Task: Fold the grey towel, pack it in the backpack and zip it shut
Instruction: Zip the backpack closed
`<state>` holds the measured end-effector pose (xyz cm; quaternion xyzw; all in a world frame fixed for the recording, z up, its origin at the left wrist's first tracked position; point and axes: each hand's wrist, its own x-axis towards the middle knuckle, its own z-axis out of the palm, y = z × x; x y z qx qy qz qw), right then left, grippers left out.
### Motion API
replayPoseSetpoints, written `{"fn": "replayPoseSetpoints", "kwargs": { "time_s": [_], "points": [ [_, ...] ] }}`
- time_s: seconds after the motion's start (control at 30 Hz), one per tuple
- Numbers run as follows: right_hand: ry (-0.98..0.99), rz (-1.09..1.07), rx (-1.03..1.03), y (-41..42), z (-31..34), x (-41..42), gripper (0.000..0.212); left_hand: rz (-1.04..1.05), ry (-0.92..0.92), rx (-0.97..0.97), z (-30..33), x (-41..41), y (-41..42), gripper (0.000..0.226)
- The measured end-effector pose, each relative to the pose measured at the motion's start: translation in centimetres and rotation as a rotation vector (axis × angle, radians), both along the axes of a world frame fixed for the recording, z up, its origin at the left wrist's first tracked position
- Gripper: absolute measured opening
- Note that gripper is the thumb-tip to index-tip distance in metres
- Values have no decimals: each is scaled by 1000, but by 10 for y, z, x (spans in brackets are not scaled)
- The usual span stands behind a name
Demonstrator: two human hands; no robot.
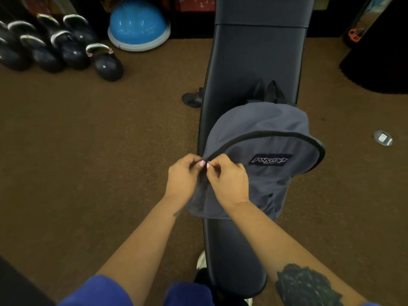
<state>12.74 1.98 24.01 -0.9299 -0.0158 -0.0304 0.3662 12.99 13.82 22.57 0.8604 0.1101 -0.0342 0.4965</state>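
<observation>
A blue-grey backpack with a dark logo patch lies on a black padded bench. Its black zipper seam curves across the front, closed along the length that shows. My left hand pinches the backpack fabric at the left end of the zipper. My right hand pinches the small zipper pull right beside it, fingertips almost touching the left hand. The grey towel is nowhere in view.
Brown carpet surrounds the bench. Several dark kettlebells stand at the far left, next to a blue half-dome balance trainer. A black mat edge lies far right, and a small silver floor plate sits right of the backpack.
</observation>
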Motion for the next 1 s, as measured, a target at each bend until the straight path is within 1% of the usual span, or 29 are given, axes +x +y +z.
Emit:
{"fn": "replayPoseSetpoints", "kwargs": {
  "time_s": [0.2, 0.3, 0.4, 0.5, 0.67, 0.73, 0.8, 0.87, 0.9, 0.93, 1.0],
  "points": [
    [-26, 35, -136, 0, -4, 1, 11, 41, -2, -22, -6, -3, -6, 14],
    [-60, 33, -134, 3, -2, 1, 11, 48, 7, 10, -7, -1, -6, 15],
    [-111, 23, -142, 9, 2, 0, 15, 71, 51, -28, -8, 3, -7, 18],
    [-127, -5, -152, 8, 7, 5, 17, 80, 71, -36, -7, 5, -9, 20],
    [-109, 24, -199, 3, 14, 10, 13, 46, 81, -7, -5, 7, -8, 19],
    [-76, 26, -177, 2, 15, 10, 12, 44, 43, 11, -3, 4, -9, 13],
    [-75, 17, -145, 2, 15, 9, 11, 83, -72, 9, -1, -2, -9, 6],
    [-79, 16, -112, 1, 15, 9, 12, 81, -209, 66, -4, -11, -8, 11],
    [-94, 26, -118, 1, 14, 8, 12, 48, -243, 112, -6, -14, -9, 13],
    [-132, 42, -164, 0, 13, 8, 11, 18, -249, 143, -9, -17, -9, 16],
    [-244, 71, -338, -2, 10, 9, 13, 27, -219, 129, -14, -20, -11, 22]
  ]
}}
